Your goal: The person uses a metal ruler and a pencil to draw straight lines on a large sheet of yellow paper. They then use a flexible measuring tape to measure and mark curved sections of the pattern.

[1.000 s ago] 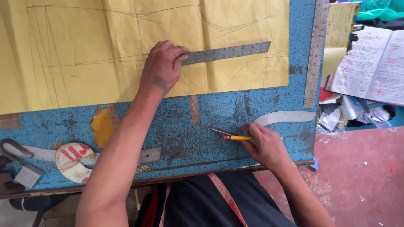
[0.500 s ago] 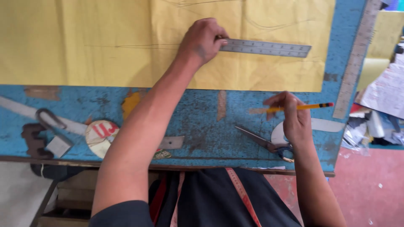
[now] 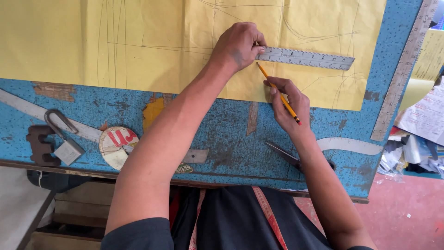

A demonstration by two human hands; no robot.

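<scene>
A large yellow paper sheet (image 3: 138, 41) with pencilled lines lies on the worn blue table (image 3: 222, 134). My left hand (image 3: 238, 46) presses down the left end of a short steel ruler (image 3: 305, 58) lying across the sheet. My right hand (image 3: 289, 104) holds a yellow pencil (image 3: 277, 92), its tip touching the paper just below the ruler's left end. Dark scissors (image 3: 289, 157) lie on the table under my right wrist.
A long metal ruler (image 3: 402, 74) runs along the table's right edge. A curved white ruler (image 3: 351, 146) lies near the scissors. At the left are a padlock (image 3: 64, 143), a round tin lid (image 3: 118, 146) and a dark metal block (image 3: 39, 143). Papers (image 3: 425, 115) are stacked at right.
My right hand lifted the pencil from the table's front edge up to the paper below the ruler. The left hand has stayed on the ruler while the view shifted.
</scene>
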